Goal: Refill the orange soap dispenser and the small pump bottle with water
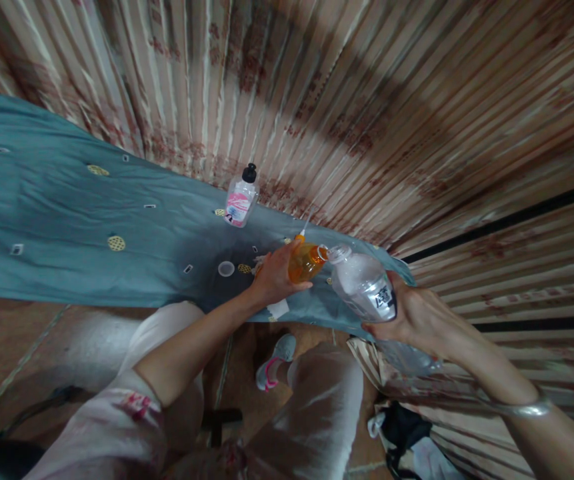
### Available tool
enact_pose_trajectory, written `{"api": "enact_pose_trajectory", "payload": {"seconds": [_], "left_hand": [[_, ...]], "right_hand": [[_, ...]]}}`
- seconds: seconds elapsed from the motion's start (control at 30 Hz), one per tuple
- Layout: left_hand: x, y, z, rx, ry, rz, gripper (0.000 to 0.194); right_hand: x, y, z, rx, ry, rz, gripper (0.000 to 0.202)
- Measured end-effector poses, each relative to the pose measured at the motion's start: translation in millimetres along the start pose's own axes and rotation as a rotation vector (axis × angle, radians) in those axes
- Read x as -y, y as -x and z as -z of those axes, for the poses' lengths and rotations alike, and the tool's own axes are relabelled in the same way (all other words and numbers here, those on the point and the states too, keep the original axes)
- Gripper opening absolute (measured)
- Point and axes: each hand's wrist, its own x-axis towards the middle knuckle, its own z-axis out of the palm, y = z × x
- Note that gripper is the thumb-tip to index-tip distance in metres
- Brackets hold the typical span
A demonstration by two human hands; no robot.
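Observation:
My left hand (277,275) is closed round a small orange see-through bottle (305,264), its open neck tipped to the right. In my right hand (419,319) is a clear plastic bottle (359,280) with a silvery label, tilted so its mouth meets or nearly meets the orange bottle's neck. I cannot tell whether liquid is flowing. Just behind my left hand shows an orange and white piece (301,235) with a thin pale tube. A small round whitish lid (226,269) lies left of that hand. Beneath the hand is a white scrap (279,309), partly covered.
A clear bottle with a black cap and pink label (241,203) stands toward the back of the narrow teal cloth-covered surface (67,220). Pleated curtains (287,100) hang close behind and to the right. Dark and light cloth items (407,427) lie low at the right.

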Motion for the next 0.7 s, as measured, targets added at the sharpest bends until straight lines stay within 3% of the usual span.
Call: {"api": "enact_pose_trajectory", "payload": {"seconds": [0.43, 0.7], "left_hand": [[-2.2, 0.2, 1.3, 0.0, -0.003, 0.001, 0.11], [-5.8, 0.2, 3.1, 0.018, -0.008, 0.014, 0.108]], "right_hand": [[-1.2, -1.2, 0.3, -0.002, -0.031, 0.005, 0.073], [-2.0, -0.1, -1.7, -0.044, 0.015, 0.017, 0.064]]}}
